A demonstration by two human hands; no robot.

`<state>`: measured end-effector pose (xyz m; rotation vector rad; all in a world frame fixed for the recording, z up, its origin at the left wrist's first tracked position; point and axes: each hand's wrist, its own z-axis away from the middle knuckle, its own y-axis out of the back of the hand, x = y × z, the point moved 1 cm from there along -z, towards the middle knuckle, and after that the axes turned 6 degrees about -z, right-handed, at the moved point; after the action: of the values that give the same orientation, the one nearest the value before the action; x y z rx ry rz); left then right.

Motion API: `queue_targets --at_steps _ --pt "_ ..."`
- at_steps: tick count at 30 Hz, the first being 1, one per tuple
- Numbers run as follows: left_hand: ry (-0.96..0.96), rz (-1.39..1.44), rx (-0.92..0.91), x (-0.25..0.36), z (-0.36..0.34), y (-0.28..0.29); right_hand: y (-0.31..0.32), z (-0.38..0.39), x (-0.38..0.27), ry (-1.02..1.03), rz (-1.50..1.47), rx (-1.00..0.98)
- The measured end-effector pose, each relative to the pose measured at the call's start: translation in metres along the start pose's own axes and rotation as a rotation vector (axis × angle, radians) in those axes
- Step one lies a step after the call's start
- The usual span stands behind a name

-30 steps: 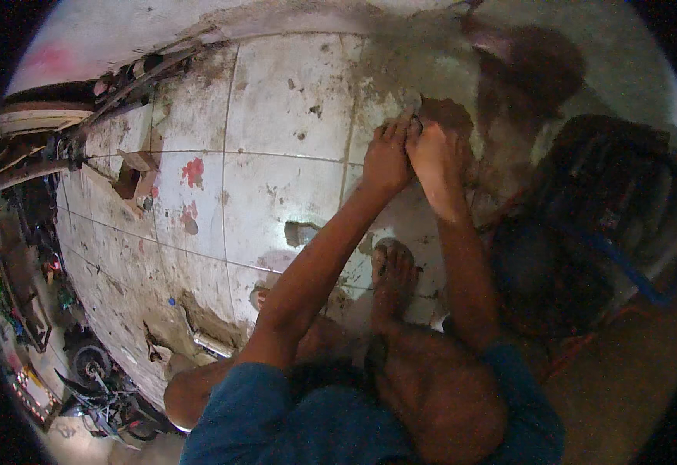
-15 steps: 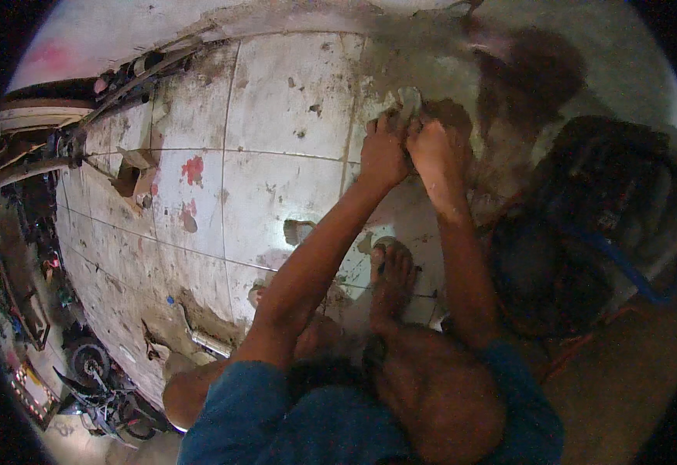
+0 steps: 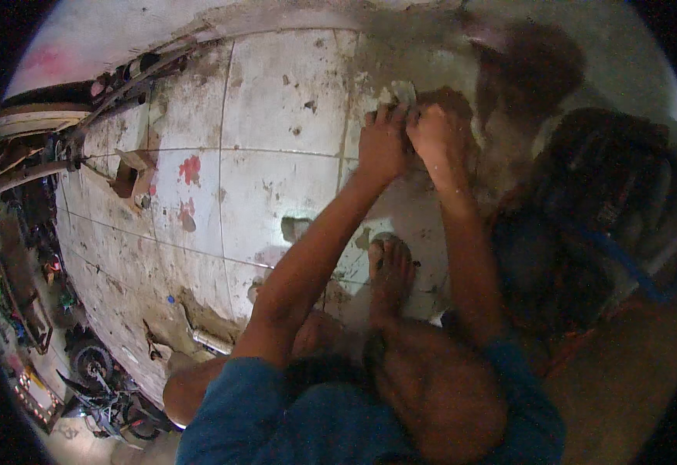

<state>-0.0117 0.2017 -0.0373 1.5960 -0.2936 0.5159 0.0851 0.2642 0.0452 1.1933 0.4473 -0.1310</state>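
Observation:
My left hand (image 3: 385,143) and my right hand (image 3: 434,136) are close together over the stained tile floor (image 3: 284,93), both arms stretched forward. The fingers of each are curled closed. From between them sticks out a small flat pale grey piece (image 3: 404,92); its kind cannot be made out, and my fingers hide its lower part. A dark wet-looking patch (image 3: 462,108) lies on the floor just right of my right hand.
A dark bulky bag-like object (image 3: 609,209) with a blue strap (image 3: 621,263) lies at the right. A cut-open cardboard box (image 3: 133,172) and a silvery tube-shaped thing (image 3: 213,342) are on the left. A motorcycle (image 3: 110,391) stands far lower left. My bare foot (image 3: 390,271) rests below my hands.
The pale piece has shifted slightly up and left in the view and stands at a different angle. Both hands stay closed and together, with only a small movement.

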Motion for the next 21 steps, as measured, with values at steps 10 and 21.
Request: queue_targets --at_steps 10,21 --pt "0.033 -0.105 -0.034 -0.021 0.003 0.010 -0.004 0.012 -0.017 0.036 -0.067 -0.022" --pt "0.049 -0.003 -0.014 0.005 0.010 0.018 -0.012 0.019 0.010 0.221 -0.118 0.181"
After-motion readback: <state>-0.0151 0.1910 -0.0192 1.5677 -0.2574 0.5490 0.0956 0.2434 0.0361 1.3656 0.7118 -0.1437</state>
